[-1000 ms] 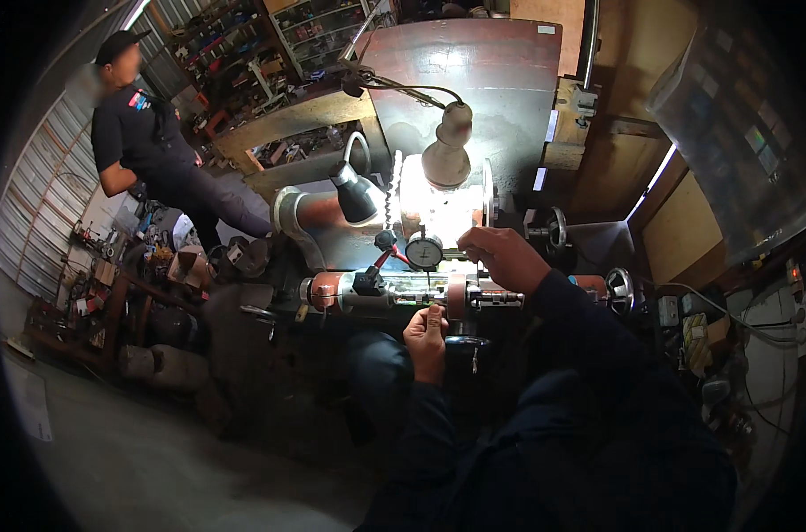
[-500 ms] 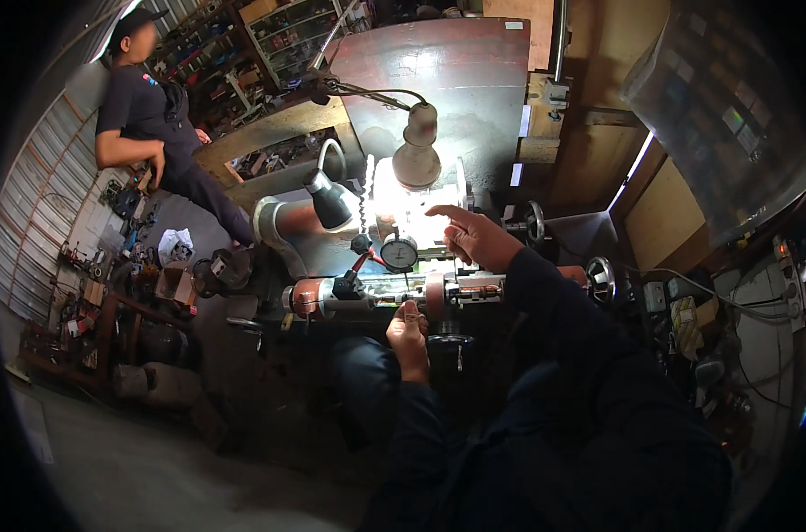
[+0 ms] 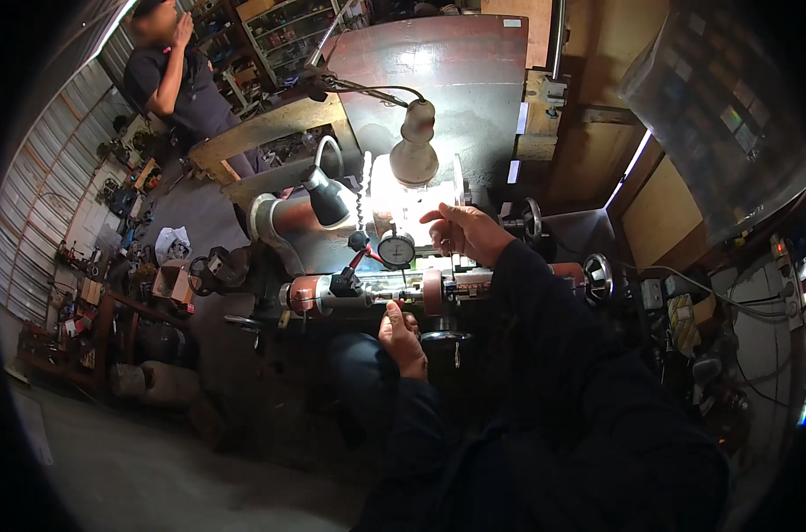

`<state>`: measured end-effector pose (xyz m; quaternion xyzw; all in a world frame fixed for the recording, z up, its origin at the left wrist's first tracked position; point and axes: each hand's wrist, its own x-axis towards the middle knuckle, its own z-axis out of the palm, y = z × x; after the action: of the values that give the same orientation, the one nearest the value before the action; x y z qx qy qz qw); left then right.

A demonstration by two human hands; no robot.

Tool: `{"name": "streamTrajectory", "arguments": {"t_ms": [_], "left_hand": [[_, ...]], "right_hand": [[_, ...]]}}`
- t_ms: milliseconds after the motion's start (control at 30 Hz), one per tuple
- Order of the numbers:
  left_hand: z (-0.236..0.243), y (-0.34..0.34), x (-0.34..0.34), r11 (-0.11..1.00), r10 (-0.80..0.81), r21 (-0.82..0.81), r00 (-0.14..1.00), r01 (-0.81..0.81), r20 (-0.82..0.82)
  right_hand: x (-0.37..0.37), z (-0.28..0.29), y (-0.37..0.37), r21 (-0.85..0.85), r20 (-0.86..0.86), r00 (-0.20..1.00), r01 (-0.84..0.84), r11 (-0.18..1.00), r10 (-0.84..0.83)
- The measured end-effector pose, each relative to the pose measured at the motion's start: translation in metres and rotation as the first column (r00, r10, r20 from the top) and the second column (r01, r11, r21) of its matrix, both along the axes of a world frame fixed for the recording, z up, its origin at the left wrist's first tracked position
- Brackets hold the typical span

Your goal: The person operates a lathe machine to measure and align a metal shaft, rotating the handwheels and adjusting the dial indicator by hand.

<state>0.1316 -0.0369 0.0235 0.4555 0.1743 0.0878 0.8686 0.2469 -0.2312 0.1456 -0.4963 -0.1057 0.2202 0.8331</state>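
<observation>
My left hand (image 3: 399, 339) is closed, thumb uppermost, at the front of a horizontal shaft (image 3: 387, 300) on a machine; what its fingers grip is too small to make out. My right hand (image 3: 465, 232) hovers, fingers apart, over the brightly lit middle of the machine, right of a dial gauge (image 3: 396, 251) on a red-and-black holder (image 3: 357, 258). Below it, a reddish ring (image 3: 432, 292) sits on the shaft. A black gooseneck lamp (image 3: 328, 197) and a pale, bulbous lamp (image 3: 413, 158) hang over the bright area.
A person (image 3: 176, 80) stands at upper left behind a wooden frame (image 3: 209, 158), with shelves (image 3: 292, 27) beyond. Handwheels (image 3: 598, 279) are at the machine's right. Cluttered parts and a gas cylinder (image 3: 168, 383) lie left. A plastic-covered board (image 3: 713, 115) hangs right.
My right hand has lifted slightly and spread its fingers. The person at left has moved back and raised a hand to the face. The view has shifted slightly. My left hand stays at the shaft.
</observation>
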Motion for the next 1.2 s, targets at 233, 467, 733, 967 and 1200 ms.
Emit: {"name": "streamTrajectory", "arguments": {"t_ms": [233, 467, 733, 967, 1200], "left_hand": [[0.006, 0.0, -0.003, 0.999, 0.047, 0.004, 0.999, -0.047, 0.001], [0.005, 0.003, -0.007, 0.992, 0.124, 0.016, 0.99, -0.126, 0.059], [0.024, 0.014, -0.027, 0.918, 0.289, 0.214, 0.934, -0.333, 0.21], [0.05, 0.041, -0.04, 0.638, 0.415, 0.546, 0.84, -0.543, 0.351], [0.029, 0.126, -0.057, 0.247, 0.068, 0.964, 0.994, -0.098, 0.084]], "right_hand": [[0.001, 0.0, 0.006, -0.441, 0.367, 0.906, 0.369, 0.818, -0.211], [-0.006, -0.004, 0.038, -0.447, 0.88, 0.45, 0.893, 0.058, -0.15], [-0.013, 0.007, 0.039, -0.519, 0.623, 0.679, 0.731, 0.444, -0.389], [-0.056, 0.083, -0.01, -0.241, 0.768, 0.484, 0.825, 0.512, -0.419], [-0.143, 0.049, -0.195, -0.592, 0.805, 0.571, 0.788, -0.168, -0.161]]}}
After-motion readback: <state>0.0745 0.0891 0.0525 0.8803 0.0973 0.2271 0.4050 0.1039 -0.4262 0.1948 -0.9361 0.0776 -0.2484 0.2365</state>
